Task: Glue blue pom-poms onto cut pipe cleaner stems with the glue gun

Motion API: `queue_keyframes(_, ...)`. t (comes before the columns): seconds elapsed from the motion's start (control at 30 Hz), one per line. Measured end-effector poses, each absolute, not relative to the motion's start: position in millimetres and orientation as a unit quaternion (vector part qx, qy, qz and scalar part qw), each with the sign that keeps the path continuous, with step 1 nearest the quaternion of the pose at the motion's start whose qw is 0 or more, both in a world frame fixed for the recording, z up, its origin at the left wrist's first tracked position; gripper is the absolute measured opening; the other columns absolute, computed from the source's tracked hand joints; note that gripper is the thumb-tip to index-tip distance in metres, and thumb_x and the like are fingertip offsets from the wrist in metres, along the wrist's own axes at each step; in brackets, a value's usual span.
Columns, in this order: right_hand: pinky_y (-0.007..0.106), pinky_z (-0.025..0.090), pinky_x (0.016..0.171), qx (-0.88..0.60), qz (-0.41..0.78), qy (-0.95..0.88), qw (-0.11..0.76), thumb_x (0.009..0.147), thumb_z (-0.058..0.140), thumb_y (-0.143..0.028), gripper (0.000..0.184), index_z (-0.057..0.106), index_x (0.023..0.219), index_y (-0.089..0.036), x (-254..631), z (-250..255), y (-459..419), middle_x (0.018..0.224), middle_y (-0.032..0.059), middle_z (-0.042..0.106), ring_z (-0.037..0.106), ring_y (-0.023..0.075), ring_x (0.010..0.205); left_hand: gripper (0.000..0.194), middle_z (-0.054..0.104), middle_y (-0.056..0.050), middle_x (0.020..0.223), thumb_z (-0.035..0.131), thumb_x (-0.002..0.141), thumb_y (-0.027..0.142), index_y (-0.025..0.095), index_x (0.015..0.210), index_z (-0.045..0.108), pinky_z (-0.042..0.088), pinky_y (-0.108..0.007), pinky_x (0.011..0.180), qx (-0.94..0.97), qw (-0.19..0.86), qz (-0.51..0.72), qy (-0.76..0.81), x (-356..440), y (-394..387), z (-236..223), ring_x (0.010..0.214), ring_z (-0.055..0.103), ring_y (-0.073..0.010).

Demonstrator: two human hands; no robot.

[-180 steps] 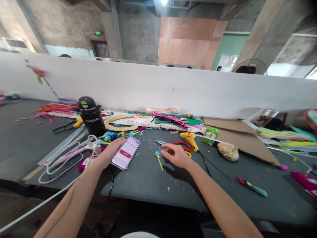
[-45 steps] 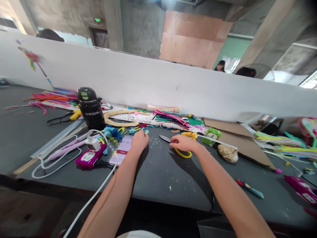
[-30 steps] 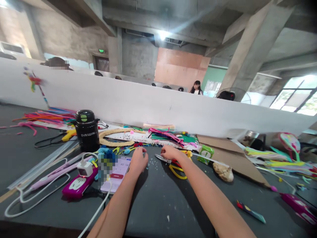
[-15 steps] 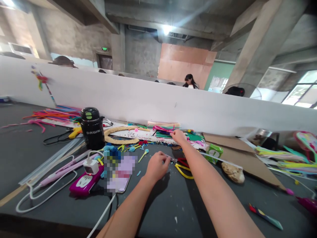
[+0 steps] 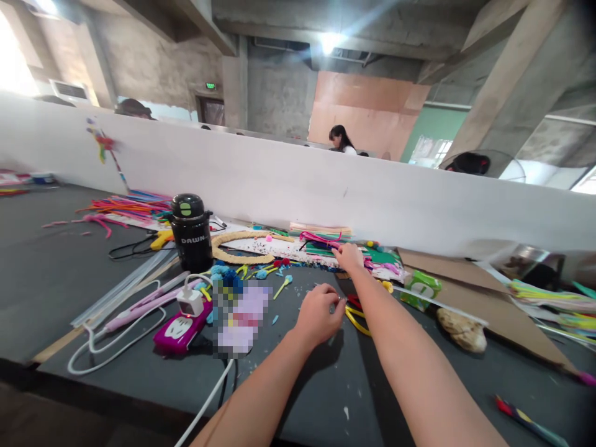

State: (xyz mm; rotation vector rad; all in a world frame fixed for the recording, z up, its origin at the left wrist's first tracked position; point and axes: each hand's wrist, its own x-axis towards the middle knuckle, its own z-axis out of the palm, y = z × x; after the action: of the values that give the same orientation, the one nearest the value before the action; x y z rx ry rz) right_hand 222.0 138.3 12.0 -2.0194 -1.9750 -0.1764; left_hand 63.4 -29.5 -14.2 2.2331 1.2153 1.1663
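My right hand [image 5: 349,256] reaches far forward to the pile of pink pipe cleaners [image 5: 321,239] and felt sheets by the white partition, fingers closed on one pink strand. My left hand [image 5: 317,313] rests on the dark table [image 5: 56,273] with its fingers curled, right beside the scissors with yellow and red handles [image 5: 356,313]. What the left fingers pinch, if anything, is too small to make out. A phone [image 5: 239,313] lies just left of the left hand, on a white cable.
A black bottle [image 5: 190,231] stands at the back left beside a rope ring [image 5: 242,243] and pom-pom sticks. A magenta power strip [image 5: 179,323] with a white charger lies left. A green box [image 5: 421,287], cardboard [image 5: 479,292] and a stone [image 5: 462,329] are right. People sit behind the partition.
My right hand left the scissors and stretched forward to the pink pipe cleaners. My left hand moved right, from beside the phone to the scissors. The camera tilted up.
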Motion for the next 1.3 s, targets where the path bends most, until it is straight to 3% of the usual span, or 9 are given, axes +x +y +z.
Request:
queue_keyframes(0.07, 0.038, 0.043, 0.093, -0.693, -0.067, -0.7, 0.162, 0.097, 0.04, -0.036, 0.04, 0.074, 0.099, -0.015, 218.2, 13.5, 136.2, 0.113, 0.0166, 0.065, 0.055, 0.0298, 0.113, 0.029, 0.069, -0.007, 0.1, 0.052, 0.091, 0.033, 0.02, 0.074, 0.072, 0.047, -0.032, 0.084, 0.786, 0.169, 0.41, 0.431, 63.6, -30.8, -14.0, 0.093, 0.063, -0.0198)
queue_keyframes(0.2, 0.033, 0.04, 0.097, -0.667, -0.075, -0.72, 0.174, 0.096, 0.043, -0.026, 0.037, 0.066, 0.123, -0.016, 209.0, 16.4, 131.8, 0.129, 0.0149, 0.059, 0.053, 0.0257, 0.117, 0.032, 0.07, -0.007, 0.1, 0.051, 0.091, 0.033, 0.02, 0.071, 0.072, 0.047, -0.033, 0.082, 0.785, 0.17, 0.414, 0.428, 63.9, -32.5, -15.1, 0.092, 0.063, -0.02)
queue_keyframes(0.3, 0.031, 0.041, 0.096, -0.648, -0.067, -0.74, 0.164, 0.096, 0.045, -0.029, 0.034, 0.072, 0.112, -0.016, 203.7, 16.6, 129.4, 0.117, 0.0135, 0.066, 0.056, 0.0247, 0.111, 0.032, 0.071, -0.006, 0.099, 0.053, 0.091, 0.033, 0.021, 0.069, 0.072, 0.047, -0.033, 0.081, 0.785, 0.172, 0.418, 0.424, 64.2, -32.1, -17.5, 0.091, 0.064, -0.0195)
queue_keyframes(0.53, 0.03, 0.043, 0.09, -0.642, -0.05, -0.75, 0.151, 0.093, 0.049, -0.03, 0.033, 0.077, 0.095, -0.013, 204.7, 13.3, 127.9, 0.112, 0.0152, 0.069, 0.061, 0.0247, 0.106, 0.031, 0.072, -0.005, 0.103, 0.058, 0.089, 0.036, 0.021, 0.065, 0.072, 0.047, -0.034, 0.082, 0.786, 0.173, 0.416, 0.424, 64.0, -28.3, -24.7, 0.095, 0.064, -0.0202)
queue_keyframes(0.63, 0.027, 0.042, 0.091, -0.639, -0.044, -0.753, 0.154, 0.092, 0.051, -0.03, 0.031, 0.077, 0.098, -0.015, 205.8, 12.1, 123.1, 0.118, 0.0134, 0.068, 0.06, 0.023, 0.11, 0.03, 0.071, -0.004, 0.109, 0.061, 0.088, 0.037, 0.02, 0.065, 0.072, 0.046, -0.035, 0.086, 0.786, 0.169, 0.423, 0.417, 64.2, -27.0, -25.6, 0.099, 0.063, -0.021)
queue_keyframes(0.83, 0.024, 0.042, 0.069, -0.633, -0.008, -0.756, 0.167, 0.096, 0.038, -0.039, 0.052, 0.075, 0.068, -0.014, 194.7, 11.1, 105.1, 0.078, 0.0114, 0.074, 0.065, 0.0193, 0.077, 0.035, 0.075, -0.001, 0.098, 0.057, 0.09, 0.031, 0.021, 0.059, 0.069, 0.045, -0.036, 0.08, 0.803, 0.163, 0.405, 0.406, 64.8, -26.3, -23.8, 0.092, 0.063, -0.0194)
queue_keyframes(1.0, 0.023, 0.039, 0.063, -0.603, 0.026, -0.769, 0.208, 0.089, 0.047, -0.028, 0.038, 0.073, 0.065, -0.013, 181.3, 14.7, 88.2, 0.071, 0.0089, 0.073, 0.065, 0.0185, 0.071, 0.032, 0.075, -0.001, 0.1, 0.057, 0.086, 0.022, 0.02, 0.055, 0.066, 0.046, -0.034, 0.082, 0.808, 0.151, 0.406, 0.4, 63.2, -26.1, -24.3, 0.093, 0.064, -0.0187)
queue_keyframes(1.2, 0.023, 0.043, 0.074, -0.567, 0.076, -0.776, 0.265, 0.092, 0.04, -0.028, 0.047, 0.07, 0.058, -0.018, 192.3, 10.7, 54.0, 0.063, 0.0065, 0.071, 0.066, 0.0178, 0.074, 0.03, 0.075, -0.001, 0.095, 0.055, 0.085, 0.019, 0.02, 0.057, 0.065, 0.047, -0.03, 0.082, 0.825, 0.156, 0.386, 0.383, 65.0, -27.2, -22.0, 0.091, 0.065, -0.0172)
queue_keyframes(1.3, 0.024, 0.044, 0.083, -0.561, 0.092, -0.768, 0.294, 0.089, 0.042, -0.024, 0.039, 0.074, 0.069, -0.018, 208.2, 4.0, 29.4, 0.08, 0.0066, 0.076, 0.067, 0.0188, 0.088, 0.034, 0.073, -0.005, 0.084, 0.051, 0.087, 0.019, 0.019, 0.055, 0.063, 0.046, -0.031, 0.077, 0.827, 0.162, 0.377, 0.384, 64.2, -28.1, -23.0, 0.085, 0.065, -0.0186)
